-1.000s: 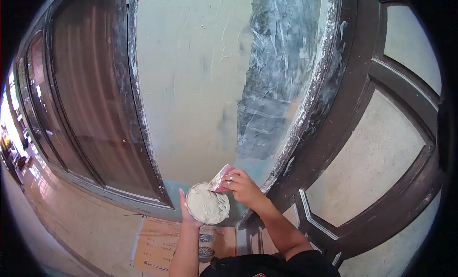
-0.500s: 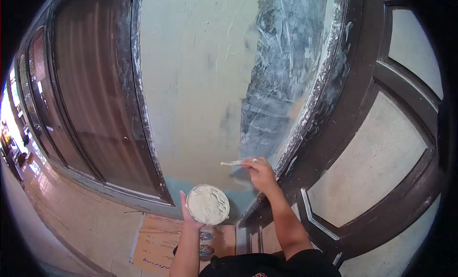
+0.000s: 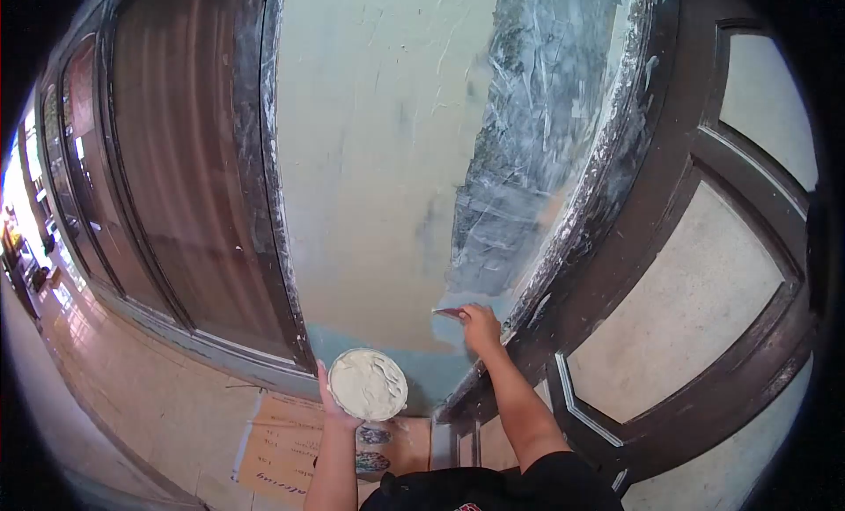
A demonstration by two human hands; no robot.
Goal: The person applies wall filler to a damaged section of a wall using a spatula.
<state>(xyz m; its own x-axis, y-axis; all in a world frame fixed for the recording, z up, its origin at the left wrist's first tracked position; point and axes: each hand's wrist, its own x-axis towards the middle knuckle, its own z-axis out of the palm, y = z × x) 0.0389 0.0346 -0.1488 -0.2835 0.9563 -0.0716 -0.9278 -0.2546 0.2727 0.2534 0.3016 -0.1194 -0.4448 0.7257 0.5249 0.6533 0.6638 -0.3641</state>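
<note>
My left hand (image 3: 331,404) supports a round tub (image 3: 368,384) from its left side and below. Thick off-white putty fills the tub almost to the rim. In my right hand (image 3: 481,328) is a putty knife (image 3: 449,312) with a reddish part showing near my fingers. Its edge points left and appears to be against the wall (image 3: 370,194). Around the blade lies a pale bluish patch (image 3: 473,301), below a rough grey strip (image 3: 515,159) streaked with white. The rest of the wall has a smooth beige coat.
A dark wooden door (image 3: 651,370) with pale panels stands close on my right. White-smeared door trim (image 3: 585,190) edges the wall. To the left is a dark-framed window (image 3: 189,176). Orange printed sheeting (image 3: 282,441) covers part of the tiled floor (image 3: 167,379).
My right hand has lowered slightly and turned the putty knife toward the wall. A pale smear now shows at the grey strip's lower end. The whole view has shifted a little.
</note>
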